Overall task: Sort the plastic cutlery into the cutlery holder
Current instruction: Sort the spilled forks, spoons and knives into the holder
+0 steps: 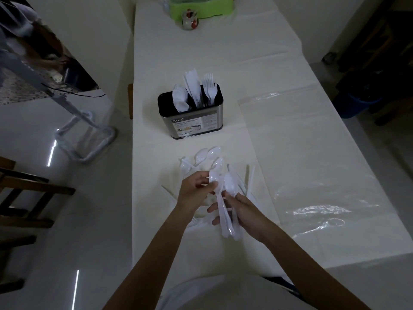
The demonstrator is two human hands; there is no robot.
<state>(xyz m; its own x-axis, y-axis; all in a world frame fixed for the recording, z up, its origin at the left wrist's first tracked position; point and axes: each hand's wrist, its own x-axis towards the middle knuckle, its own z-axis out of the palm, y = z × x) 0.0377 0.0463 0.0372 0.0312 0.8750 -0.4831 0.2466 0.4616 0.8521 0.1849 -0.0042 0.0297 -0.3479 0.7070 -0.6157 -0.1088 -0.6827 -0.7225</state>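
Observation:
A steel cutlery holder (194, 121) with a black rim stands mid-table. Its compartments hold white spoons (180, 98) on the left, knives (192, 85) in the middle and forks (209, 86) on the right. In front of it lies a loose pile of clear plastic cutlery (207, 156), mostly spoons. My right hand (245, 212) grips a small bundle of spoons (225, 211) by their handles, bowls pointing away from me. My left hand (195, 190) pinches the bowl of one spoon at the top of that bundle. More pieces lie hidden under both hands.
A clear plastic bag (317, 198) lies flat on the white tablecloth (245, 52) to the right. A green container (201, 6) and a small jar (190, 20) stand at the far end. Wooden chairs (22, 198) stand left of the table.

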